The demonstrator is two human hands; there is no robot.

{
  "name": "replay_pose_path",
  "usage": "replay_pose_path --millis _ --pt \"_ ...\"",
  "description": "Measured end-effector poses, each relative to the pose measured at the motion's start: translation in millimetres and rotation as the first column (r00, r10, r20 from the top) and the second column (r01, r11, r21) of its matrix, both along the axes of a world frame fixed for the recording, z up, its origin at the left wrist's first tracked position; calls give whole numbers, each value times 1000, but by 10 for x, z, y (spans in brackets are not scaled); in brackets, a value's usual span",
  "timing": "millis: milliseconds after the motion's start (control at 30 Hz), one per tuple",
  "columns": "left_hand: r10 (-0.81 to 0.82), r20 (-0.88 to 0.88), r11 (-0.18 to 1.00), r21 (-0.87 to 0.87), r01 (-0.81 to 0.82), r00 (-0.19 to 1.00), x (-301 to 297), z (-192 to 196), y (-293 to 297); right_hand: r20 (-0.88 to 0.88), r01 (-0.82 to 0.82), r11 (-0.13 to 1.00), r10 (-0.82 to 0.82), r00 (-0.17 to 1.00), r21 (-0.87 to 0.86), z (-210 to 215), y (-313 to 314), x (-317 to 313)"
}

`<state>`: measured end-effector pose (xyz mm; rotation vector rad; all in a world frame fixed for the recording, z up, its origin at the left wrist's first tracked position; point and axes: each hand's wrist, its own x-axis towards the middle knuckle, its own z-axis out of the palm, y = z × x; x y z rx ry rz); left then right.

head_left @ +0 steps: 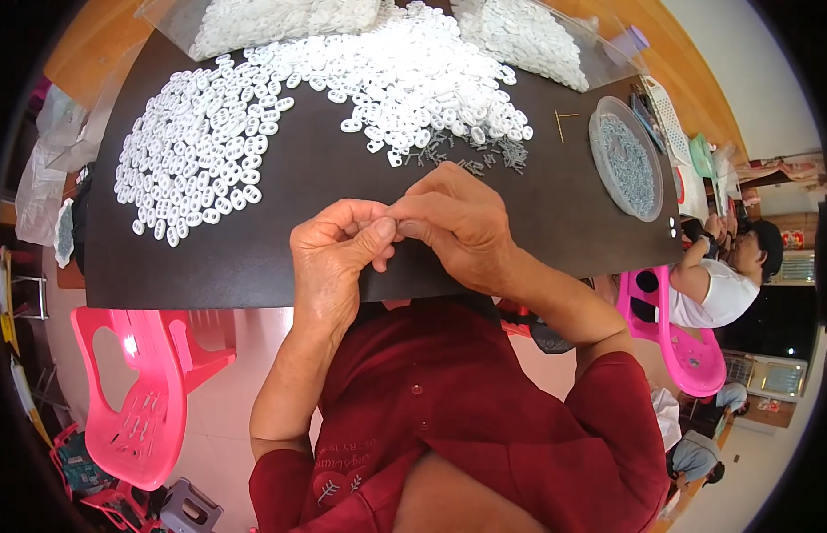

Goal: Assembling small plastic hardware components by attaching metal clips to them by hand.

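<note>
My left hand (329, 249) and my right hand (467, 222) meet above the near edge of the dark table (315, 164). Both are closed, thumb against fingers, with the fingertips touching. Whatever they pinch is hidden or too small to name. Just beyond my right hand lie loose small grey screw-like pins (511, 153). They border a large heap of small white oval pieces (413, 89). More white oval pieces with two dark holes each (200, 133) are spread in a single layer at the left.
Clear bags of white pieces (284, 22) (524, 44) lie at the back. A round clear tub of grey pins (627, 169) stands at the right, near a thin brass-coloured bent rod (561, 124). Pink plastic chairs (138, 400) (684, 351) flank me; a person (720, 280) sits at the right.
</note>
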<state>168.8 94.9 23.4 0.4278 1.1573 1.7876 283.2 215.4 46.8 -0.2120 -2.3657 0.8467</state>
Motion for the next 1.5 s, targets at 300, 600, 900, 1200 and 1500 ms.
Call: replay_pose_path --millis 300,600,900,1200,1500 --pt "55 -15 998 -29 -55 998 -71 -14 -1 136 215 970 -229 964 115 -137 531 -7" --pt "53 -33 999 7 -53 998 -64 -47 -16 158 90 903 -171 973 419 -233 498 -189" --pt "65 -24 998 23 -64 998 -69 -63 -1 160 48 872 -143 977 487 -232 548 -234" --pt "91 -18 995 40 -90 996 -60 -68 4 215 -75 794 -71 974 603 -134 523 -284" --pt "95 -12 995 44 -95 995 -61 -66 -7 156 9 890 -90 984 456 -223 601 -245"
